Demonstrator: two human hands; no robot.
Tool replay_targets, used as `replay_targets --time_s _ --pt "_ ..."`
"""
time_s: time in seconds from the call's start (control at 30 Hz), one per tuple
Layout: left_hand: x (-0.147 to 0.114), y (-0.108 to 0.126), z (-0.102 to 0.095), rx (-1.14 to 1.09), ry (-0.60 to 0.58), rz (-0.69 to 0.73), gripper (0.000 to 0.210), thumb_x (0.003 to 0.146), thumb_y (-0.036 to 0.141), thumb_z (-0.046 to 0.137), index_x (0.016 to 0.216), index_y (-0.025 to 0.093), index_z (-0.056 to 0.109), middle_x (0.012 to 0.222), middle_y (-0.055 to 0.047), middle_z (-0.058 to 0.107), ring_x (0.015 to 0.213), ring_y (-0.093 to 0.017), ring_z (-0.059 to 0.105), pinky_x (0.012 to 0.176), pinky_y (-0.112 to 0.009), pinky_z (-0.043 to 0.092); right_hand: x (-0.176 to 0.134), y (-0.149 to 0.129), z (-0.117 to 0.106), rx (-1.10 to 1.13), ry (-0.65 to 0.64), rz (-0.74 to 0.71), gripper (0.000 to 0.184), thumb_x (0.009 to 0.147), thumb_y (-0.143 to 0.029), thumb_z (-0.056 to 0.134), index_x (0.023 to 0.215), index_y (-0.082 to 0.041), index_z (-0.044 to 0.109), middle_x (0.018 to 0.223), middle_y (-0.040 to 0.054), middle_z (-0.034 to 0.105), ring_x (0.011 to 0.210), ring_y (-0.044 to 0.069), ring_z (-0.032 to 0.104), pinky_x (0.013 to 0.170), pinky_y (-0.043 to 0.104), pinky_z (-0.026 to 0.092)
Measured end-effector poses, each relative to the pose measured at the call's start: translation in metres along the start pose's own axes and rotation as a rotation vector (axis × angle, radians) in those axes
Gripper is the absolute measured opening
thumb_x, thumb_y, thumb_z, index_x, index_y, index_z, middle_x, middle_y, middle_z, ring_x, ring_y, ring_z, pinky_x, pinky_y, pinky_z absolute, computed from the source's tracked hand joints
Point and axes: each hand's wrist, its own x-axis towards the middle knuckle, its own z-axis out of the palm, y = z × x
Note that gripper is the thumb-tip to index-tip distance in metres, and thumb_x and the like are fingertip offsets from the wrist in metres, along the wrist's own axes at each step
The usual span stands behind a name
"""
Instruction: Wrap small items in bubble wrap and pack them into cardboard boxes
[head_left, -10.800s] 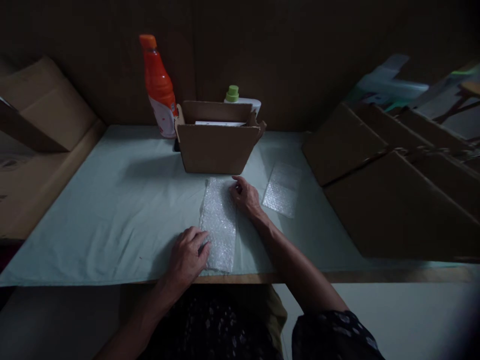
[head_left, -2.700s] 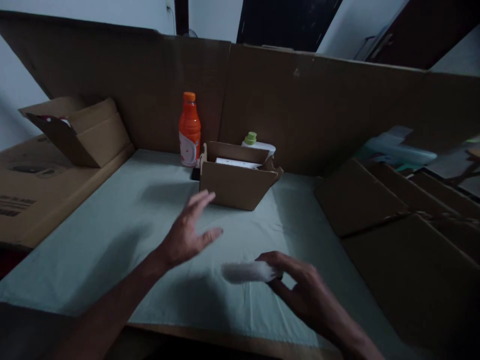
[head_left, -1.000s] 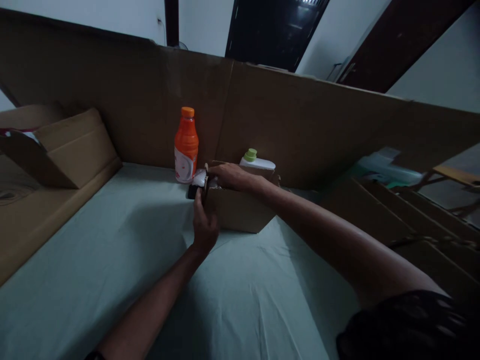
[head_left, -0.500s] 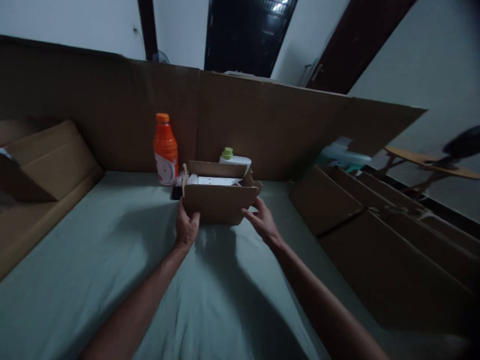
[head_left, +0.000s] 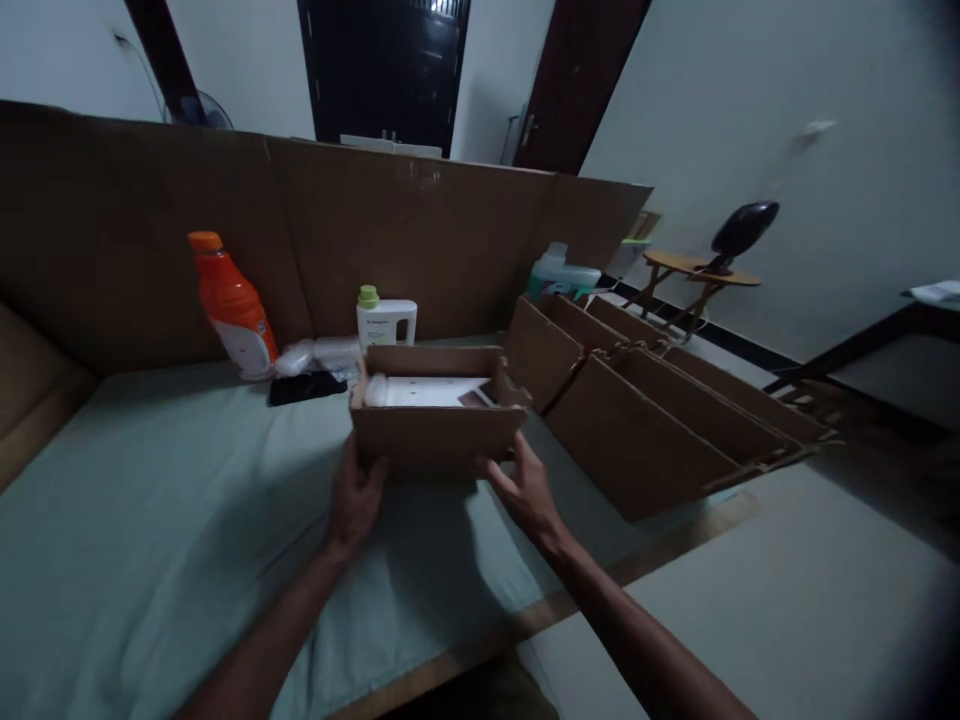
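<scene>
A small open cardboard box (head_left: 439,442) is held between my two hands over the cloth. My left hand (head_left: 357,495) grips its lower left corner, thumb on the front face. At the lower right corner my right hand (head_left: 525,485) closes on the box, thumb also toward the front. Inside lies a white carton (head_left: 427,391) with a dark patch at one end, beside something clear and wrapped in plastic. Behind the box stands a white bottle (head_left: 384,322) with a green cap. The fingers under the box are hidden.
An orange bottle (head_left: 234,310) leans at the left, near plastic-wrapped items (head_left: 319,355) and a black flat object (head_left: 307,388). Divided cardboard boxes (head_left: 637,440) stand at right, a teal-liquid bottle (head_left: 559,272) behind them. A cardboard wall (head_left: 450,230) bounds the back; the table edge (head_left: 570,605) runs in front.
The view has turned right. Both hands have carried the box rightward and nearer, away from the orange bottle, uncovering the plastic-wrapped items and the black object.
</scene>
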Motion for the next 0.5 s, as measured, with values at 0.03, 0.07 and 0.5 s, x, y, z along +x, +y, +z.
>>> replay_targets --time_s 0.03,0.07,0.5 --pt "0.003 0.000 0.014 -0.033 -0.066 0.008 0.050 0.085 0.040 0.060 0.130 0.019 0.053 0.123 -0.010 0.067 0.112 -0.026 0.065 0.097 -0.039 0.053 -0.010 0.008 -0.011 -0.019 0.063 0.004 0.047 0.084 -0.035 0.061 0.128 -0.021 0.057 0.120 0.0119 0.067 0.105 0.029 0.064 0.091 0.043 0.054" --pt "0.008 0.000 0.027 -0.066 -0.133 0.017 0.053 0.084 0.038 0.059 0.132 0.017 0.052 0.123 -0.012 0.067 0.113 -0.026 0.064 0.098 -0.040 0.052 -0.020 0.014 -0.019 -0.035 0.118 0.014 0.047 0.084 -0.036 0.062 0.128 -0.021 0.057 0.121 0.0121 0.067 0.107 0.029 0.064 0.092 0.044 0.054" --pt "0.023 -0.001 0.082 -0.038 -0.264 0.043 0.055 0.086 0.033 0.056 0.138 0.020 0.045 0.130 -0.011 0.064 0.124 -0.028 0.060 0.106 -0.043 0.048 -0.026 0.075 -0.032 0.064 0.217 0.060 0.069 0.085 -0.036 0.061 0.150 -0.025 0.042 0.144 0.0126 0.057 0.132 0.033 0.055 0.109 0.054 0.046"
